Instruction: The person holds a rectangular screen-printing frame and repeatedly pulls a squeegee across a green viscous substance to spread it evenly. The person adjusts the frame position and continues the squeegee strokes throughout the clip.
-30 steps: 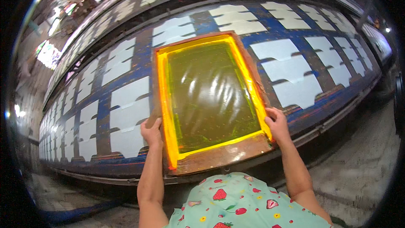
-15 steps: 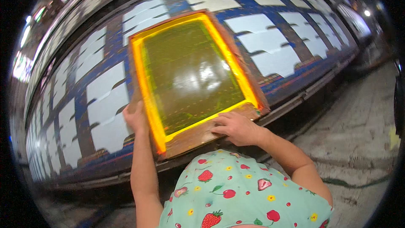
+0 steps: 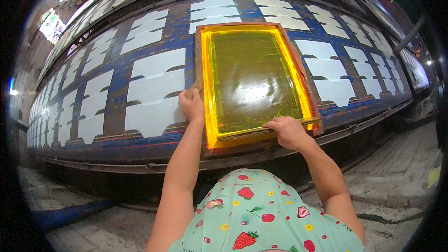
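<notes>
A printing screen (image 3: 247, 65) with dark translucent mesh, yellow taped borders and a reddish-brown frame lies flat on the long table. My left hand (image 3: 192, 106) is closed around the screen's left side rail. Across the near end of the mesh runs a long thin bar, a squeegee (image 3: 240, 134), seen nearly edge-on. My right hand (image 3: 290, 133) grips it right of its middle, fingers over the top. The squeegee's lower edge and what lies under the screen are hard to make out.
White cut fabric pieces (image 3: 157, 86) with curved notches lie in rows on the blue-stained table (image 3: 119, 77), left, right and beyond the screen. A metal rail (image 3: 140, 165) follows the table's near edge. More tables with white pieces stand farther back.
The view has turned, so the screen appears farther right and straighter. The squeegee has tipped from showing its broad brown face to nearly edge-on. My left hand keeps to the left rail.
</notes>
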Demonstrator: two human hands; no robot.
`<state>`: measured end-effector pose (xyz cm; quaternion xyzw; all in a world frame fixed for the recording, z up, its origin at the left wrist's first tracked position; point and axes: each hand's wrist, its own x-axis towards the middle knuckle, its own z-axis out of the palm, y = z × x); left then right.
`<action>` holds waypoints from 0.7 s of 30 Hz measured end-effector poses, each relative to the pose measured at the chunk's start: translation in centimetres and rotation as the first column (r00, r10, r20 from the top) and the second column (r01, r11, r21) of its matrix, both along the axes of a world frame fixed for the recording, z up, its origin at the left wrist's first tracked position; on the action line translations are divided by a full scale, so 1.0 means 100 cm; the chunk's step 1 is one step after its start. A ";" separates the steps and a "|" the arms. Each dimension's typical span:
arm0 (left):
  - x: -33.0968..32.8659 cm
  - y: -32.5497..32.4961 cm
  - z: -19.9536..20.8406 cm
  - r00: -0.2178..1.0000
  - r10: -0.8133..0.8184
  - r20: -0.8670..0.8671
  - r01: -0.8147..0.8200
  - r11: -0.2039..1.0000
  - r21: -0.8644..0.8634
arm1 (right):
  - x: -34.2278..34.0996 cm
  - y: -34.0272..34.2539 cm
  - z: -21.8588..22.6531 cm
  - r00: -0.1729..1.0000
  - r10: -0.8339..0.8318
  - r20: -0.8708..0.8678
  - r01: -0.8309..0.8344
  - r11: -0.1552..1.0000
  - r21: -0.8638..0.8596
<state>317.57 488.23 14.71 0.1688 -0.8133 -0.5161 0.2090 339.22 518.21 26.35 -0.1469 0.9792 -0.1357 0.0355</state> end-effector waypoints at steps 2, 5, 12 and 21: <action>0.000 0.001 -0.001 1.000 0.005 0.005 -0.004 1.000 -0.023 | 0.011 -0.001 -0.003 0.999 0.017 -0.030 -0.017 1.000 -0.003; 0.002 0.004 -0.001 1.000 0.006 0.008 -0.006 0.998 -0.069 | 0.026 -0.013 -0.016 0.991 -0.019 -0.133 0.011 0.998 -0.060; 0.005 0.003 0.004 1.000 -0.029 -0.010 0.029 0.998 -0.059 | -0.011 -0.021 -0.042 0.926 -0.028 -0.376 0.011 0.999 -0.048; 0.007 0.003 0.009 1.000 -0.021 0.006 0.021 0.998 -0.065 | -0.201 0.020 -0.057 0.927 0.008 -0.375 -0.010 1.000 -0.004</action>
